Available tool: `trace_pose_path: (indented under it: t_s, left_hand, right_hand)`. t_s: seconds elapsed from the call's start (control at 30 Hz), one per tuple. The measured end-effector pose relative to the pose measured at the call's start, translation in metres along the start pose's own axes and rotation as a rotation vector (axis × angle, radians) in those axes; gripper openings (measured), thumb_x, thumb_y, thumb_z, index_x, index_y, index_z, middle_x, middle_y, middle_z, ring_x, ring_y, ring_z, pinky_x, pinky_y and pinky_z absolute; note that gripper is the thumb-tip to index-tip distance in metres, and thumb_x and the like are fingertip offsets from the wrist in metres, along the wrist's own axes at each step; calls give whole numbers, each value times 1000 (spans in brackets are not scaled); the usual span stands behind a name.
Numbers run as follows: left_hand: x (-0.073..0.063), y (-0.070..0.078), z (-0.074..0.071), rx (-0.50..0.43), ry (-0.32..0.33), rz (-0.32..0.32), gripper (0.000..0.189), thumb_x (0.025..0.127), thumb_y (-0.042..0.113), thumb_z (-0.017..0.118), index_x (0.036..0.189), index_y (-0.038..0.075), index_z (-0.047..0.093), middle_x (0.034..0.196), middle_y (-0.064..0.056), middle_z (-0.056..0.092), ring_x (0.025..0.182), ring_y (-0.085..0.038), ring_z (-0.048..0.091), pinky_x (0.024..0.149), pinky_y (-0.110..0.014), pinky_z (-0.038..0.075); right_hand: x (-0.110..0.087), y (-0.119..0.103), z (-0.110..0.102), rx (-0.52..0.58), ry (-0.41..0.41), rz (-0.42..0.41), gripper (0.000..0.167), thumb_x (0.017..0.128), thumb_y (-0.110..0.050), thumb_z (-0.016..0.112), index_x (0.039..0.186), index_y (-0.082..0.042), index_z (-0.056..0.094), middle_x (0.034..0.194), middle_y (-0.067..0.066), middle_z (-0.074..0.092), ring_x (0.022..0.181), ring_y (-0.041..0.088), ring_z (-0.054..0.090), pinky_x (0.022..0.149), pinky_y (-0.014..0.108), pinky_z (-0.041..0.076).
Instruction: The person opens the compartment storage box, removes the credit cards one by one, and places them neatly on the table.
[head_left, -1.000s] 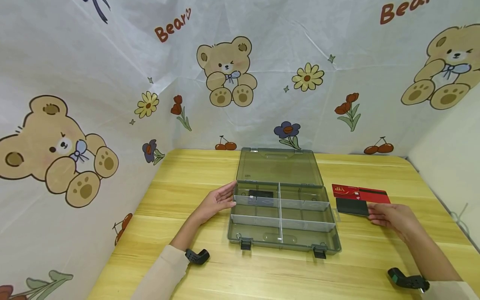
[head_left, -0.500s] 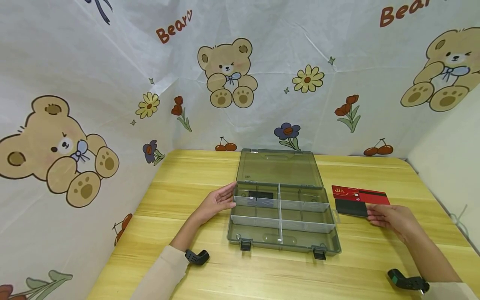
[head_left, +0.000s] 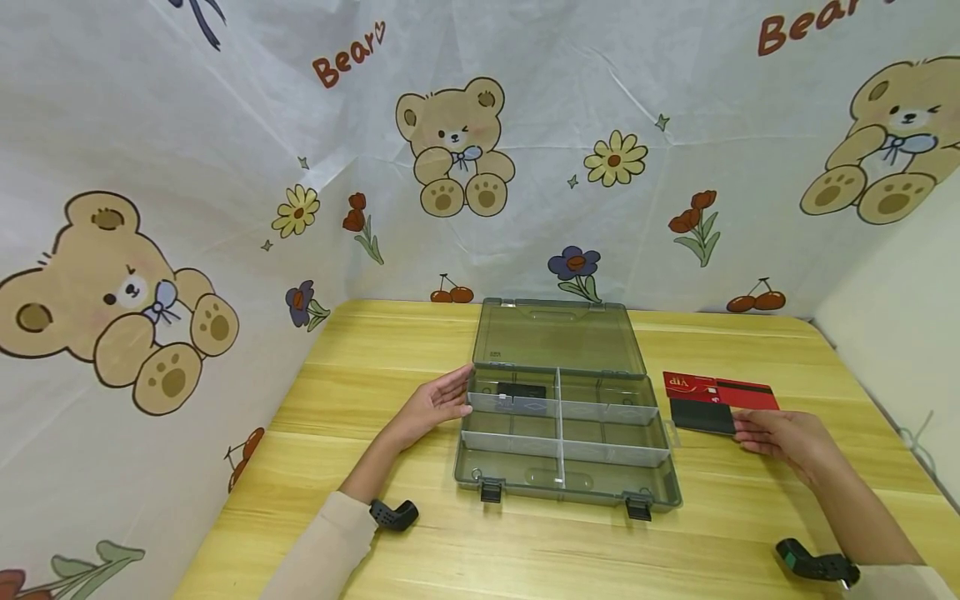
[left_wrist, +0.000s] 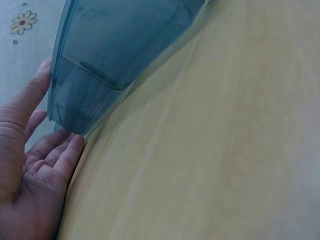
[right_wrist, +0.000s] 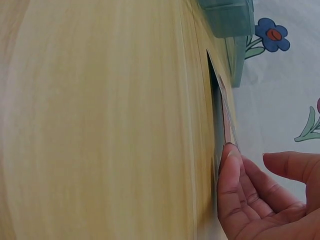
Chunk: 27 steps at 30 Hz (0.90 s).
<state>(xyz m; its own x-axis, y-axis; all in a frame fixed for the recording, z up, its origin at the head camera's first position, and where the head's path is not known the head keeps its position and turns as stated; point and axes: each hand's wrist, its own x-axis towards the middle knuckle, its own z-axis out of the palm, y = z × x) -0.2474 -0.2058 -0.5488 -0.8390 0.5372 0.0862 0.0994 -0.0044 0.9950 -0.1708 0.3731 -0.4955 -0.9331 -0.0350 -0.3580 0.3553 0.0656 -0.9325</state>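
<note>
A smoke-grey compartment box lies on the table with its lid folded back. My left hand rests at the box's left side, near its back corner. In the left wrist view, the thumb is along the rim and the other fingertips meet the lower corner. A small flat black thing lies in the back left compartment. To the right of the box, my right hand holds a black card by its right end. In the right wrist view, the thumb stands apart from the fingers at the card's edge.
Two red cards lie just behind the black one: one marked VIP and one with a dark stripe. Two black latches hang at the box's front. A bear-printed cloth rises behind the wooden table.
The black card and my right hand have shifted very slightly left since a second ago. My left hand and the box have stayed in place.
</note>
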Motion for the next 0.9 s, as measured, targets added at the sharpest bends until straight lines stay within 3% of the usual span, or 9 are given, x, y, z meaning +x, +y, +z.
trace_pose_path:
  t_s: [0.53, 0.9]
  left_hand:
    - [0, 2, 1, -1, 2, 0, 75, 95, 10, 73, 160, 14, 34, 164, -2, 32, 149, -24, 33, 116, -28, 37]
    - [0, 1, 1, 9, -4, 13, 75, 96, 10, 71, 160, 14, 32, 164, -3, 31, 149, -25, 32, 117, -30, 36]
  right_hand:
    - [-3, -2, 1, -1, -5, -8, 31, 109, -18, 50, 103, -6, 77, 92, 0, 76, 84, 13, 74, 77, 30, 64]
    - [-3, -3, 1, 4, -1, -11, 30, 108, -19, 51, 98, -10, 78, 91, -1, 76, 83, 13, 74, 76, 30, 64]
